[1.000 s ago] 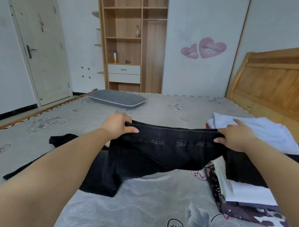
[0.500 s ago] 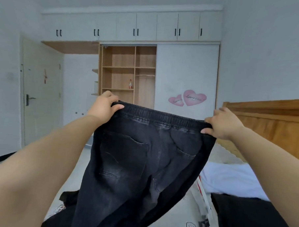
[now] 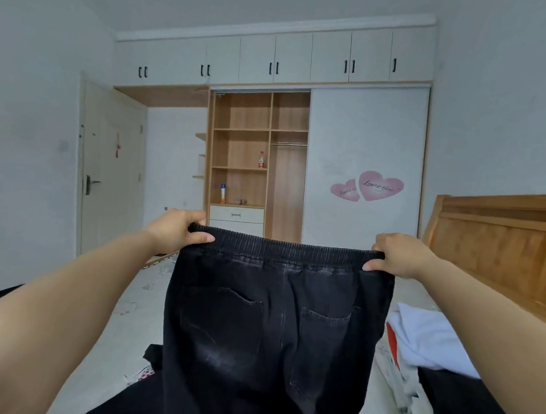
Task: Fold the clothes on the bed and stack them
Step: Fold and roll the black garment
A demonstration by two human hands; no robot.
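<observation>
While I hold a pair of black jeans (image 3: 269,325) up by the elastic waistband, the garment hangs full length over the bed (image 3: 125,332), back pockets facing me, its legs running out of sight below the frame. I judge this the opening step on this piece: shaken out and squared, not yet folded. My left hand (image 3: 178,231) grips one corner of the waistband, thumb pressed across the near face and fingers curled behind; my right hand (image 3: 398,256) grips the opposite corner the same way, so the band is stretched nearly level between them. Next, as I read it, the two corners must be brought together to lay one leg over the other, then the jeans lowered flat onto the bed for further folds. A white garment (image 3: 428,342) lies beside the right forearm on other laundry, a likely stack to join. More dark cloth (image 3: 152,355) lies on the bed behind the jeans.
</observation>
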